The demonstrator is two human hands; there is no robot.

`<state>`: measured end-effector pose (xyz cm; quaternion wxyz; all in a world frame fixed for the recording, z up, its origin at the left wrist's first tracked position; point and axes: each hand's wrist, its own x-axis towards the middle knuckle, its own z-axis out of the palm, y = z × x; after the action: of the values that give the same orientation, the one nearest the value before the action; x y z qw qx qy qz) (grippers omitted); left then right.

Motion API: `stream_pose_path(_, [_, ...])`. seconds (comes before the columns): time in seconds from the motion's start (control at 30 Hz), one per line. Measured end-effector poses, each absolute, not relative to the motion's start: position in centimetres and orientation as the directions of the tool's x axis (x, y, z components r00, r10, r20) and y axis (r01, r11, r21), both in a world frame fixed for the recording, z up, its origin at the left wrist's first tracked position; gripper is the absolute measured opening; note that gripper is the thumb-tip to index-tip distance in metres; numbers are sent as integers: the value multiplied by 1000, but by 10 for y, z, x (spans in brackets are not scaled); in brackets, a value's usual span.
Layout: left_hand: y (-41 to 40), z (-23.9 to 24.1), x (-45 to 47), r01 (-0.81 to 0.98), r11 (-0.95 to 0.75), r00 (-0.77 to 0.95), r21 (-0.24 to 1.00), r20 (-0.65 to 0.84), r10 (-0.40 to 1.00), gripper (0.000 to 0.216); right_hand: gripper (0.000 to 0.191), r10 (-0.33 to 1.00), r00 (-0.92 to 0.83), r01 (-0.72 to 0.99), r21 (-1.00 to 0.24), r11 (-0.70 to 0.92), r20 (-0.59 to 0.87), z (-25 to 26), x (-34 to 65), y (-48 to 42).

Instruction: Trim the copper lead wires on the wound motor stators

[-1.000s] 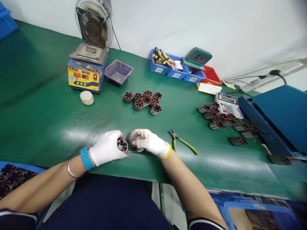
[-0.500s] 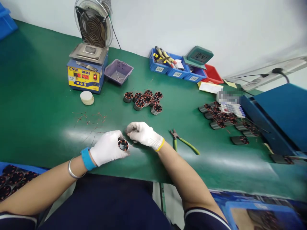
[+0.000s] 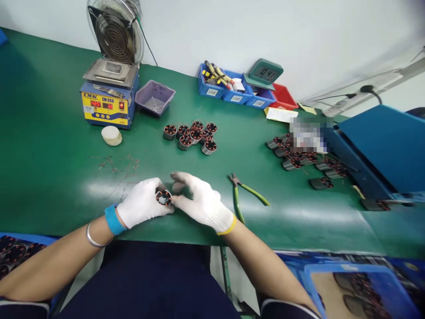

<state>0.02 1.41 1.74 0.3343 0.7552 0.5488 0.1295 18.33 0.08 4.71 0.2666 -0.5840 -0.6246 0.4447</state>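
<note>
My left hand [image 3: 141,201], in a white glove, is closed around a motor stator [image 3: 164,198] with copper windings and a metal rim, its ring face turned up. Just to the right is my right hand [image 3: 199,199], also gloved, its curved fingers apart and its thumb tip at the stator's edge. No object shows between those fingers. Green-handled cutting pliers [image 3: 236,181] lie with their handles spread, right of my right hand. Loose copper wire bits [image 3: 114,165] are scattered on the green table [image 3: 59,177] beyond my left hand.
Several stators [image 3: 195,135] stand grouped beyond my hands, and more stators [image 3: 294,155] sit at the right. A solder pot [image 3: 106,108], a purple tray [image 3: 154,95], blue bins [image 3: 212,91] and a clock [image 3: 265,72] line the back. A blue machine [image 3: 385,150] occupies the right.
My right hand has gone from a closed pinch to fingers apart, with its thumb now at the stator. The left hand still holds the stator. The whole view has shifted slightly.
</note>
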Motion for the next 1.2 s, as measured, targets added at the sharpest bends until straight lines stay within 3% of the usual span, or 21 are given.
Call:
stream_pose_path(0.13, [14, 19, 1, 763, -172, 339, 623, -159, 927, 37, 43, 951, -227, 108, -975, -192, -212, 43, 159, 19])
stream_pose_path(0.2, [14, 18, 0, 770, -186, 344, 610, -153, 926, 37, 44, 961, -187, 82, -978, -192, -204, 39, 160, 22])
stream_pose_path(0.27, [14, 17, -1, 766, -200, 361, 611, -151, 920, 38, 44, 990, -73, 267, -959, -94, -118, 41, 171, 16])
stream_pose_path(0.33, [15, 15, -2, 751, -211, 382, 625, -151, 912, 38, 39, 995, -14, 547, -832, 94, 103, 48, 186, 4])
stream_pose_path(0.4, [16, 14, -3, 741, -216, 396, 636, -153, 905, 37, 31, 948, -189, 721, -619, 312, 257, 52, 198, -12])
stream_pose_path(0.47, [17, 14, -4, 734, -217, 405, 644, -158, 901, 38, 26, 862, -476, 737, -457, 499, 173, 50, 202, -26])
stream_pose_path(0.53, [18, 14, -4, 732, -208, 405, 648, -169, 899, 40, 27, 797, -604, 747, -363, 558, -17, 41, 200, -35])
stream_pose_path(0.67, [18, 17, -3, 712, -230, 444, 664, -171, 880, 39, 28, 841, -483, 870, -243, 429, -242, 33, 193, -36])
stream_pose_path(0.8, [17, 18, -2, 720, -248, 447, 648, -160, 880, 38, 36, 895, -342, 934, -214, 288, -287, 50, 193, -27])
stream_pose_path(0.97, [17, 18, -1, 720, -269, 470, 639, -165, 867, 35, 32, 870, -341, 940, -135, 313, -356, 59, 189, -20])
stream_pose_path(1.1, [17, 17, -2, 717, -270, 471, 643, -161, 868, 38, 31, 879, -327, 944, -172, 283, -348, 53, 186, -20])
stream_pose_path(1.2, [16, 17, -2, 714, -277, 478, 643, -158, 864, 37, 42, 890, -330, 928, -279, 246, -313, 48, 189, -19])
